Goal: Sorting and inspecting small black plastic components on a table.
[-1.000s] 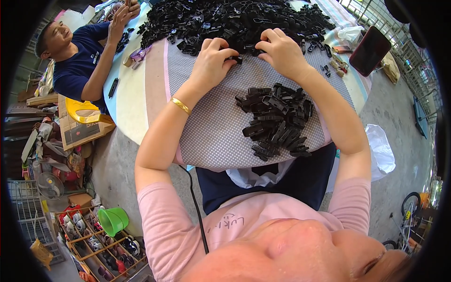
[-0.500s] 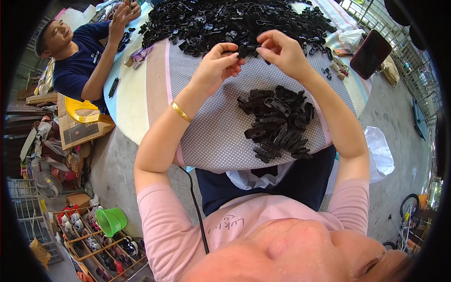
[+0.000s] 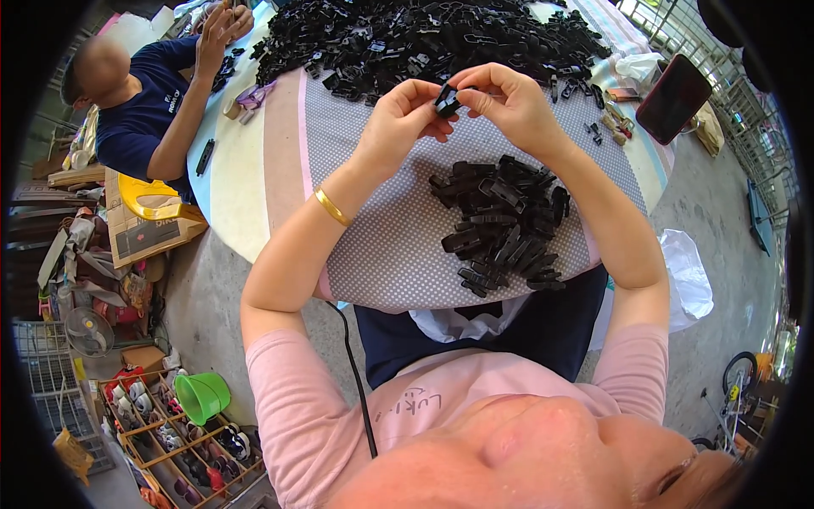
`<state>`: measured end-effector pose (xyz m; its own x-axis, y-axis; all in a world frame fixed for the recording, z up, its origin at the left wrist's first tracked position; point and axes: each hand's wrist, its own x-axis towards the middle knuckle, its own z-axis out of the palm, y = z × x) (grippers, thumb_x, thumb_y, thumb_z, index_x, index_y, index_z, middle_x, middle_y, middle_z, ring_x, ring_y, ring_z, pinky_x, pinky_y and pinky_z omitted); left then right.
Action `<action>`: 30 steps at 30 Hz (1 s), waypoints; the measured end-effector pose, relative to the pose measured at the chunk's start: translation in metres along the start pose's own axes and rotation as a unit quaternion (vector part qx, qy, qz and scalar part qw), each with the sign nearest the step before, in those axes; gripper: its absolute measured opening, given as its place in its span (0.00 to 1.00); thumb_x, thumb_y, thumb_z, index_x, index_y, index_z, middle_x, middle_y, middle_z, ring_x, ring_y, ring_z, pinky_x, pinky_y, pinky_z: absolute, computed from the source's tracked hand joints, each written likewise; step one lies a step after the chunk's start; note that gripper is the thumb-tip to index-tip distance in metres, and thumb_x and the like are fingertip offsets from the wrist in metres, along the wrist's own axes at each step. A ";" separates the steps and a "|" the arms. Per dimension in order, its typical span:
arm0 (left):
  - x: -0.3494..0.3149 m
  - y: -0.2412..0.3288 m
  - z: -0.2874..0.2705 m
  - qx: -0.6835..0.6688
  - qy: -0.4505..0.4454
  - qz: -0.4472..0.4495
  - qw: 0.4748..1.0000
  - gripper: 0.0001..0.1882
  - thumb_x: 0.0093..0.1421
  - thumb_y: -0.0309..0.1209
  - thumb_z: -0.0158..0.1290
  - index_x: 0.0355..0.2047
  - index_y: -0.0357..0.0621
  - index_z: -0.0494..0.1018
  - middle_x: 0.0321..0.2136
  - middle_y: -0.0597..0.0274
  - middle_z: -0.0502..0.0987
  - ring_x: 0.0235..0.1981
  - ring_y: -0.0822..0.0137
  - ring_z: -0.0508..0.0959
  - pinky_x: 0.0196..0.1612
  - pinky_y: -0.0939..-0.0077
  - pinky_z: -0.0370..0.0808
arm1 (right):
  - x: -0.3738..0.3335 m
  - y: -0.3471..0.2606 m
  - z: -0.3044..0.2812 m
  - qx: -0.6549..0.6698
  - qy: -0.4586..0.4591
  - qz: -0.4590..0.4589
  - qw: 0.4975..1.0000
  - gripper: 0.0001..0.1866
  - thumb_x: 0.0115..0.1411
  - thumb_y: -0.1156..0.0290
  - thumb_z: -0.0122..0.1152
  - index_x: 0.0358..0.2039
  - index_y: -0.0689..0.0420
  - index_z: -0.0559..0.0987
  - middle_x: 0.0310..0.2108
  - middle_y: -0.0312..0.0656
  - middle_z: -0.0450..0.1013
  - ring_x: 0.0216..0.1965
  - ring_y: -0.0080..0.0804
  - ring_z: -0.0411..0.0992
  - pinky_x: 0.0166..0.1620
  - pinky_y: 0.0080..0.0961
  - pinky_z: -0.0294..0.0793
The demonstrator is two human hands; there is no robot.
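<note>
Both my hands meet over the dotted tablecloth (image 3: 373, 246), with a small black plastic part (image 3: 447, 100) between them. My left hand (image 3: 403, 120) pinches its left side between thumb and fingers. From the other side, my right hand (image 3: 509, 103) grips it at its right end, thumb and forefinger closed. The part looks like a clip or buckle piece, but its exact kind is too small to tell. Beyond my hands spreads a large heap of loose black plastic pieces (image 3: 365, 47). Nearer to me, below my right hand, lies a smaller pile of longer black parts (image 3: 500, 225).
A phone on a holder (image 3: 674, 99) stands at the table's right edge, near a few small tan items (image 3: 617, 125). Across at the left, a person in a dark shirt (image 3: 148, 127) has hands raised. One black piece (image 3: 205, 158) lies near that person. A black cable (image 3: 354, 365) hangs beside me.
My right hand has come left and down to meet the left one and now grips the black part too. My left hand has shifted slightly right.
</note>
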<state>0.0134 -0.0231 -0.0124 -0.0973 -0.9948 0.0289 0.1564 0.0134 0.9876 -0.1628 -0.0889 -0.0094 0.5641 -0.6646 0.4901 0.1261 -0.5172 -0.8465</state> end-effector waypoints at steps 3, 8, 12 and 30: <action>-0.005 0.003 0.008 0.050 0.002 0.054 0.997 0.13 0.58 0.23 0.45 0.44 0.33 0.64 0.34 0.53 0.75 0.34 0.67 0.77 0.40 0.75 0.76 | 0.000 0.000 -0.001 0.005 0.010 0.015 1.000 0.08 0.54 0.73 0.59 0.33 0.64 0.75 0.32 0.39 0.74 0.31 0.21 0.72 0.35 0.16 0.73; -0.010 0.010 0.014 0.160 0.026 0.088 0.983 0.14 0.56 0.23 0.50 0.42 0.29 0.65 0.31 0.54 0.76 0.34 0.67 0.78 0.39 0.76 0.76 | -0.003 -0.001 0.002 -0.025 0.015 -0.058 0.998 0.09 0.53 0.72 0.61 0.33 0.61 0.75 0.35 0.38 0.72 0.35 0.22 0.72 0.38 0.18 0.74; -0.011 0.014 0.016 0.168 0.059 0.111 0.978 0.12 0.57 0.23 0.50 0.41 0.29 0.66 0.30 0.54 0.76 0.32 0.67 0.78 0.38 0.78 0.77 | -0.001 -0.003 -0.003 0.004 -0.010 -0.047 0.999 0.14 0.51 0.71 0.63 0.38 0.60 0.74 0.36 0.38 0.71 0.38 0.23 0.71 0.41 0.20 0.73; -0.020 0.017 0.024 0.393 -0.117 0.248 0.878 0.16 0.45 0.24 0.60 0.37 0.39 0.73 0.35 0.61 0.74 0.39 0.67 0.73 0.42 0.73 0.71 | 0.017 0.012 -0.042 0.180 -0.041 0.097 0.978 0.18 0.56 0.62 0.57 0.43 0.62 0.73 0.35 0.39 0.73 0.36 0.24 0.73 0.40 0.19 0.73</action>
<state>-0.0056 -0.0005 0.0075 -0.4221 -0.8001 0.4261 -0.4814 0.5962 0.6426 -0.1858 -0.1293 -0.0021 0.6670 -0.6790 0.3068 0.2807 -0.1524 -0.9476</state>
